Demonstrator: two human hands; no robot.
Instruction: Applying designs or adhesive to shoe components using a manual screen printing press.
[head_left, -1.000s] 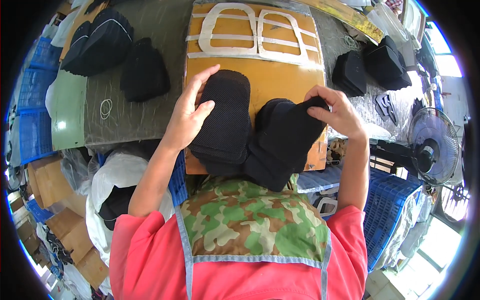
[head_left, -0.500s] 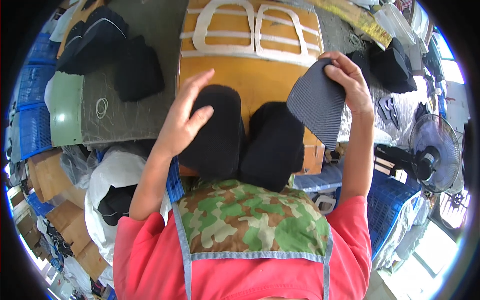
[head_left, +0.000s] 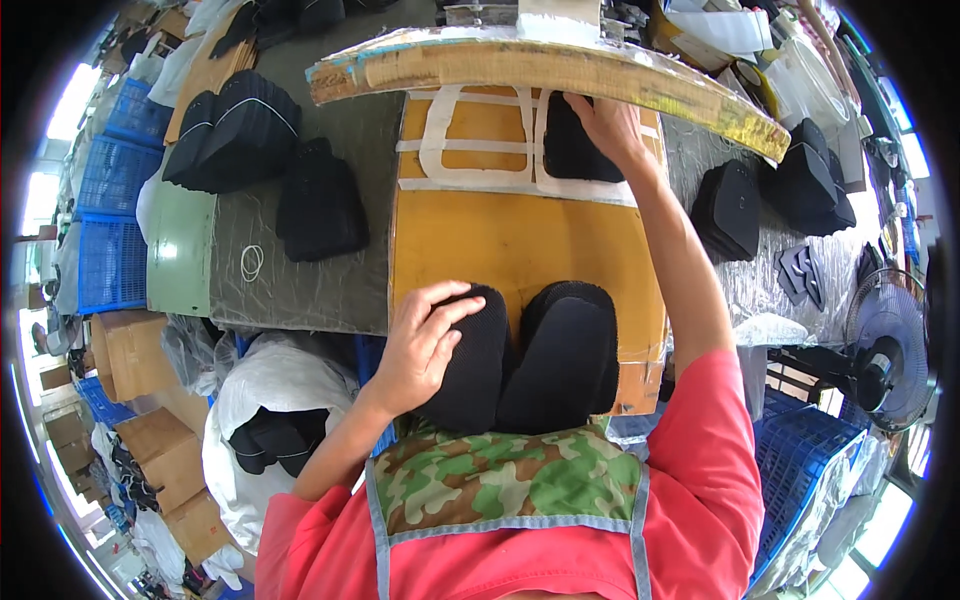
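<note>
My right hand reaches far forward and lies open on a black ribbed panel with rounded corners. That panel lies inside the right-hand white frame outline on the orange board; the beam hides part of the hand's fingertips. Beside it, the left white outline has only board showing within it. Close to my body stand two stacks of black panels, a left stack and a right stack. Fingers apart, my left hand rests on the left stack's upper edge.
A wooden beam spans above the board's far end. Bundled black panels and a loose stack sit at left, more stacks at right. A fan and blue crate stand right; a white sack hangs left.
My right hand has carried the ribbed panel forward and laid it in the right white outline. My left hand now touches the left stack. The view has shifted, bringing the wooden beam farther into sight.
</note>
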